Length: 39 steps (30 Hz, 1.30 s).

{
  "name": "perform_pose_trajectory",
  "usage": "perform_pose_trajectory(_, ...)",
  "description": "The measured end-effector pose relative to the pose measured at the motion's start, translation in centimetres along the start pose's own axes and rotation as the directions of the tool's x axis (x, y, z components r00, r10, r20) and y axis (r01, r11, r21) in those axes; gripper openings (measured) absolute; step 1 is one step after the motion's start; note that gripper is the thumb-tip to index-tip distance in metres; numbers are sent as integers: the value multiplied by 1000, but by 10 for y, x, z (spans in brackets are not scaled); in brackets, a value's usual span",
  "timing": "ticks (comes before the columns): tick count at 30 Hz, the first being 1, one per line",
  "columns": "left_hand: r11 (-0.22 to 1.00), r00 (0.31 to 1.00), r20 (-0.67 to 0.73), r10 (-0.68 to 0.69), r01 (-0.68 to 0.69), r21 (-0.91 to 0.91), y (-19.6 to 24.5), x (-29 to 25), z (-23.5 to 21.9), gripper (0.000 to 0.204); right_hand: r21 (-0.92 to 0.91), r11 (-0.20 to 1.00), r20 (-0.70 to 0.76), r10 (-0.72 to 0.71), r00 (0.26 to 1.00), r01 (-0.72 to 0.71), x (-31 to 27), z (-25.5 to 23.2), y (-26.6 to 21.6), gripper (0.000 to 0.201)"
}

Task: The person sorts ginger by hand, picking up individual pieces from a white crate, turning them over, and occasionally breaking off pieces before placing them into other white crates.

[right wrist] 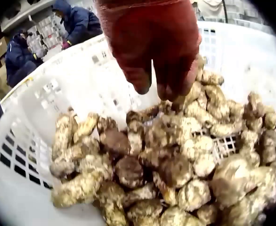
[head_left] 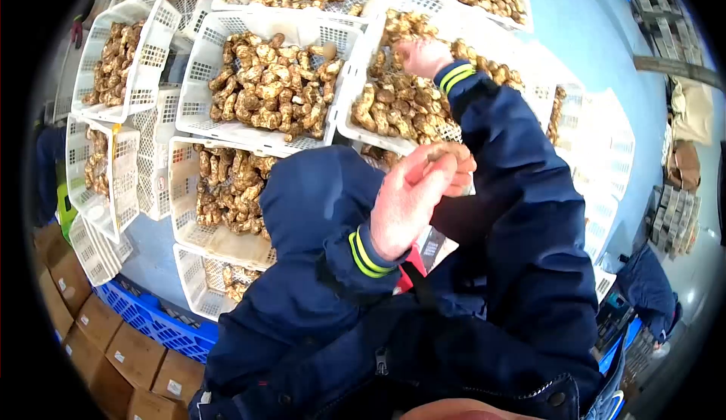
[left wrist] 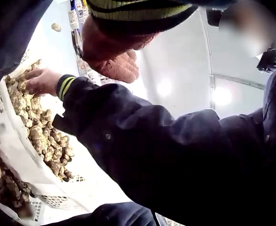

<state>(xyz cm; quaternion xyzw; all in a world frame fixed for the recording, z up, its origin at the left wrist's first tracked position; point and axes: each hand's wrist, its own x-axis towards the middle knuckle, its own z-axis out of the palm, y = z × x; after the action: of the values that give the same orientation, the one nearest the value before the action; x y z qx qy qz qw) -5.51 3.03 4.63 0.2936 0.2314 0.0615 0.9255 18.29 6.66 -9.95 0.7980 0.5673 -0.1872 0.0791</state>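
Note:
My right hand [head_left: 423, 55] reaches into a white plastic basket [head_left: 349, 121] of brown-and-cream mushrooms [head_left: 404, 102]. In the right wrist view its fingers [right wrist: 175, 70] point down, with the tips right at the mushrooms [right wrist: 175, 136] near the far wall. The left wrist view shows the right hand [left wrist: 44, 82] over the same heap from the side. Raised in front of my chest, my left hand [head_left: 416, 197] has its fingers loosely bent and the thumb near them. Nothing shows held in the left hand [left wrist: 112, 59] in the left wrist view.
More white baskets of mushrooms stand around, including one to the left [head_left: 185, 102]. Cardboard boxes [head_left: 136, 352] and a blue plastic crate [head_left: 155, 318] are at lower left. Two people in dark blue jackets [right wrist: 84, 26] crouch beyond the basket in the right wrist view.

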Motion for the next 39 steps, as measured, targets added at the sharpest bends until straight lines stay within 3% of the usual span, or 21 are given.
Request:
perform_pose_trajectory(2, 996, 999, 41, 30, -26, -82, -6, 2, -4, 28, -237, 948, 71, -199, 977, 210, 4, 53, 5, 37)
perform_pose_trajectory(4, 996, 1000, 21, -12, 14, -86, -3, 0, -2, 29, -261, 957, 238, -64, 969, 127, 2, 53, -11, 34)
perform_pose_trajectory(9, 997, 999, 44, -5, 8, -76, -7, 1, -4, 29, -333, 930, 177, -104, 979, 159, 2, 48, -14, 23)
perform_pose_trajectory(13, 998, 999, 27, 22, -20, -60, -6, 2, -6, 29, -190, 974, 24, -120, 992, 123, -6, 54, -7, 19)
perform_pose_trajectory(16, 1000, 999, 38, 18, -17, -25, -11, 3, -4, 30, -153, 974, -3, -167, 986, 165, -17, 43, -5, 21)
perform_pose_trajectory(18, 999, 998, 62, 31, -31, -10, -14, 4, -3, 31, -142, 975, 1, -171, 985, 169, -11, 60, 2, 30)
perform_pose_trajectory(20, 998, 999, 52, 13, -9, -62, -14, 4, -3, 30, -157, 984, 190, -48, 981, 79, -12, 42, -8, 29)
perform_pose_trajectory(21, 1000, 1000, 22, 0, 0, -32, -14, 6, -4, 28, -110, 989, 150, -83, 985, 100, -5, 45, -3, 30)
perform_pose_trajectory(22, 1000, 1000, 19, -6, 7, -26, -12, 7, -6, 28, -222, 974, 267, 20, 964, 41, 7, 46, -6, 32)
perform_pose_trajectory(24, 998, 998, -21, 51, -50, 42, -12, 10, -9, 27, 199, 980, -136, 0, 991, 27, -9, 49, 13, 35)
perform_pose_trajectory(25, 997, 996, -35, 82, -82, 7, -14, 11, -9, 26, 376, 926, -95, 88, 992, -46, -17, 33, 15, 38)
perform_pose_trajectory(26, 990, 993, -23, 116, -117, -73, -17, 11, -10, 26, 679, 730, -179, 66, 982, 75, -22, 25, 20, 45)
perform_pose_trajectory(27, 989, 992, -6, 129, -130, -75, -20, 11, -9, 29, 930, 359, -130, 101, 986, 86, -50, 12, 34, 47)
perform_pose_trajectory(28, 986, 989, -7, 151, -151, -71, -20, 15, -13, 32, 991, -93, -88, 96, 992, 97, -78, -21, 26, 49)
perform_pose_trajectory(31, 1000, 1000, 0, 14, -14, -20, -28, 22, -19, 55, 928, -307, -204, 53, 978, 210, -135, -51, 23, 48)
perform_pose_trajectory(32, 999, 1000, 1, -27, 27, -34, -30, 23, -20, 57, 928, -295, -212, 85, 973, 228, -147, -52, 20, 47)
perform_pose_trajectory(36, 978, 971, 234, -44, 89, -188, -37, 29, -21, 54, 986, -13, -164, 155, 974, 168, -187, -68, -20, 53)
perform_pose_trajectory(38, 979, 964, 262, -40, 91, -184, -42, 33, -23, 49, 873, -315, -360, 98, 928, 372, -194, -62, -47, 57)
perform_pose_trajectory(39, 978, 974, 228, 9, 39, -203, -44, 33, -22, 42, 958, -165, -215, 133, 967, 236, -203, -68, -54, 63)
